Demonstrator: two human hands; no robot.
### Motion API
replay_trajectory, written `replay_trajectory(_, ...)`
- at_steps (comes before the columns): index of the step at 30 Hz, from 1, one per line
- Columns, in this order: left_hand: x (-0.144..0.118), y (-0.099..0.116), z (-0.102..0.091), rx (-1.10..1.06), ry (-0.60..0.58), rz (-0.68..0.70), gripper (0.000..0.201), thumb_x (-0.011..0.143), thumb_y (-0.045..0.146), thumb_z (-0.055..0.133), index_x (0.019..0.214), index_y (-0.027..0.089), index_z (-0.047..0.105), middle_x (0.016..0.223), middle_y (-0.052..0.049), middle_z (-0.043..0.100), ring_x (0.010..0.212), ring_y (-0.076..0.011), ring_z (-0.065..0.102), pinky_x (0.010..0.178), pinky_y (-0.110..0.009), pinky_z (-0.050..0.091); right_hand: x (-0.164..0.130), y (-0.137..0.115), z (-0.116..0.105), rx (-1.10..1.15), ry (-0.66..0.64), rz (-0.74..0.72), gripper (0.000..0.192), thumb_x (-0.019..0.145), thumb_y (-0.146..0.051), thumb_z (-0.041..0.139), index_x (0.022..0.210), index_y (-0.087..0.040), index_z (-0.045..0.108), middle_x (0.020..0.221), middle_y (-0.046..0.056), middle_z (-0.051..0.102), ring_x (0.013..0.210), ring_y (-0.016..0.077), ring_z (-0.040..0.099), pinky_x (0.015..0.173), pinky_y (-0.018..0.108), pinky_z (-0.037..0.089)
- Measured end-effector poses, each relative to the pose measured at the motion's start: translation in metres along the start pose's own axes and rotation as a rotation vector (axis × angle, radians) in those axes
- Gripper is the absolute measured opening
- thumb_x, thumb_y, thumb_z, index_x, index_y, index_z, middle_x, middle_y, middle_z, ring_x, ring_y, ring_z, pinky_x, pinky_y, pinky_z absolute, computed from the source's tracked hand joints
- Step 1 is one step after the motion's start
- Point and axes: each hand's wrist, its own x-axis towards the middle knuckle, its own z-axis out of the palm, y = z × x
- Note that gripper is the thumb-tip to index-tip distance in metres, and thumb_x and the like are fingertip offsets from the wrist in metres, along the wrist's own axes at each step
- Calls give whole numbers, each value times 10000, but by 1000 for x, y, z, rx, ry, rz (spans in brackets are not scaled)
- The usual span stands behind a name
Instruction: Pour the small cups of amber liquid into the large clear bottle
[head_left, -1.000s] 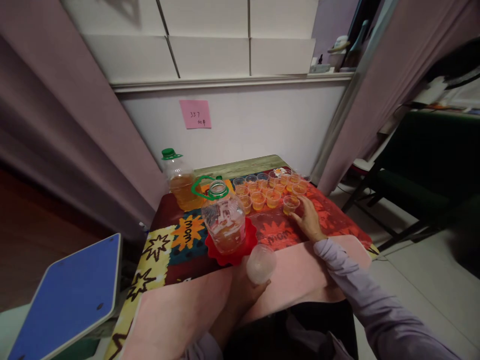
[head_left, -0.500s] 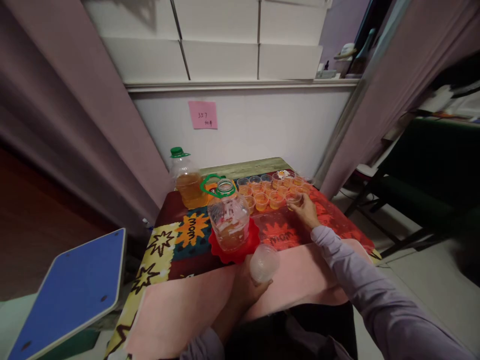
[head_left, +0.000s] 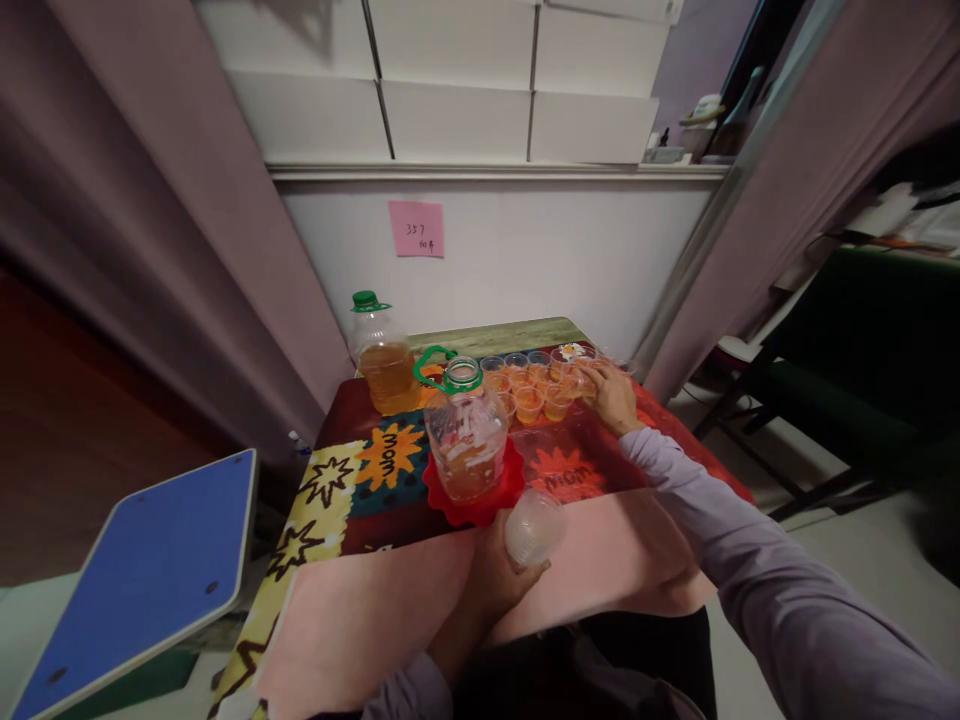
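Clear plastic cups (head_left: pixel 529 402) stand grouped on the cloth-covered tabletop (head_left: pixel 495 333), many already holding amber liquid.
Left to right: capped jug (head_left: pixel 388 375), uncapped jug (head_left: pixel 466 450) in a red dish (head_left: pixel 513 474), left hand (head_left: pixel 501 565) grasping apparently unfilled stacked cups (head_left: pixel 537 528), right hand (head_left: pixel 613 396) among the filled ones, its grip unclear; around them, purple curtain (head_left: pixel 225 250), white wall (head_left: pixel 540 250), green chair (head_left: pixel 885 370).

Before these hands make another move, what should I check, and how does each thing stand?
1. Left hand gripping the translucent cup stack: ok.
2. Right hand clear of the filled cups: not ok, its fingers are among them.
3. Right hand's grip on a cup: cannot tell, fingers hide it.
4. Front jug upright on the red tray: ok.
5. Front jug capped: not ok.
6. Rear jug capped: ok.
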Motion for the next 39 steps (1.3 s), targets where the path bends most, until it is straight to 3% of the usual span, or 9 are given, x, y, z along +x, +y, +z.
replay_trajectory(13,0,-2,0,-8,42,28,517,662,288,896,1123,226,669,1080,-64,782,987,-280,725,928,-458,613,18,-26,-26,-57,-41,-207,556,976,-121,534,1497,-169,721,1565,207,687,1427,400,561,1233,598,371)
replay_trajectory(17,0,-5,2,2,56,28,534,665,301,910,1141,226,679,1088,-62,785,1003,-281,724,935,-459,615,13,-40,-33,70,-27,-173,511,987,-183,564,1478,-158,701,1559,219,683,1461,412,563,1284,619,361)
replay_trajectory(20,0,-8,4,-12,59,13,535,678,327,913,1143,218,671,1086,-63,782,1000,-278,725,930,-459,615,-11,-61,-45,360,89,-7,613,972,-349,668,1544,-141,597,1531,236,678,1421,423,614,1245,620,454)
replay_trajectory(23,0,-9,6,-31,56,-5,541,687,332,916,1150,216,664,1104,-63,782,1015,-277,729,944,-462,615,-57,-94,-68,766,146,119,787,989,-503,721,1659,-206,435,1544,193,663,1376,369,679,1173,559,565)
replay_trajectory(27,1,-7,6,-43,46,-2,530,699,355,923,1135,214,656,1093,-61,777,1002,-271,733,939,-462,621,-125,-140,-103,1113,-42,84,684,1065,-522,695,1666,-322,437,1510,133,694,1217,302,780,1065,507,661)
replay_trajectory(30,0,-7,6,-76,46,30,529,724,355,904,1171,219,655,1126,-70,787,1021,-275,746,941,-464,628,-159,-158,-112,1107,-125,-24,740,1045,-492,752,1699,-341,440,1511,143,705,1256,326,778,1090,539,670)
replay_trajectory(34,-1,-10,7,-66,57,75,487,763,443,880,1136,221,660,1095,-79,791,1003,-282,749,936,-475,628,-175,-157,-109,888,-178,-256,866,999,-600,795,1751,-358,441,1652,135,629,1520,389,621,1271,626,539)
replay_trajectory(37,-2,-12,6,-74,47,69,502,751,457,891,1125,219,655,1086,-79,792,1006,-285,744,940,-478,624,-173,-146,-104,874,-247,-329,869,1031,-793,622,1760,-352,453,1770,98,515,1637,382,492,1351,606,435)
replay_trajectory(39,-1,-12,6,-58,49,44,499,733,408,896,1125,216,654,1091,-76,790,1002,-280,739,939,-472,619,-161,-138,-97,925,-240,-276,800,1092,-832,397,1721,-353,521,1765,73,528,1644,349,487,1366,578,409)
